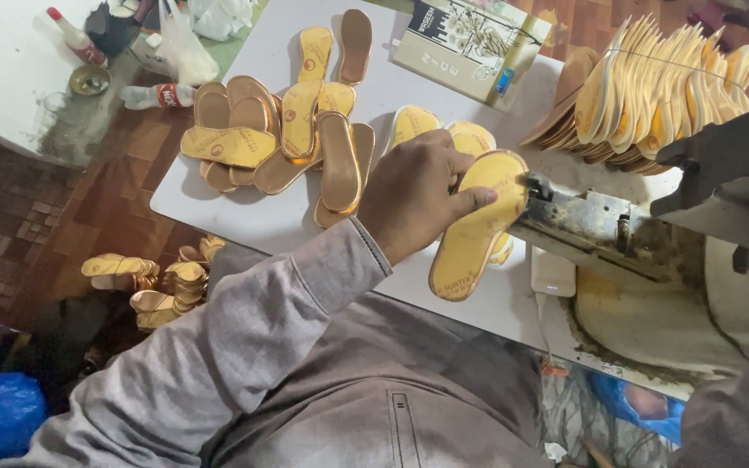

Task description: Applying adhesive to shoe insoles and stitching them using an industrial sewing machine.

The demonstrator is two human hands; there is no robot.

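— Starting at the left edge of the counter [218, 208], what is lying there?

— A loose heap of gold insoles [288, 130] is lying toward the far left corner, overlapping one another, some showing yellow faces and some brown undersides. Off the counter, on the floor to the left, a smaller pile of insoles [153, 277] is sitting, and a small bottle [153, 95] is lying on the floor beyond the far edge.

— And the left hand?

— The left hand [418, 195] is closing round the yellow insole [478, 225], fingers curled over its upper half, thumb stretching along its face. It is holding the insole tilted above the near edge of the counter, the insole's right rim touching the nose of the metal machine [591, 221].

— So which step is this?

— I judge the insole is being fed to the machine's head, its edge being worked there. Next would call for keeping the rim pressed steadily against the nose while keeping the thumb out of the contact point.

— The right hand?

— Only a sleeve is showing at the right border; the hand itself is out of view.

— Anything crowding the work?

— Two more yellow insoles [444, 130] are lying just behind the left hand, a printed cardboard box [470, 43] is sitting near the far edge, and a fanned stack of insoles [661, 87] is leaning at the far right corner, just behind the machine. A black lever [713, 156] is jutting over the machine. Nothing is standing between the hand and the nose.
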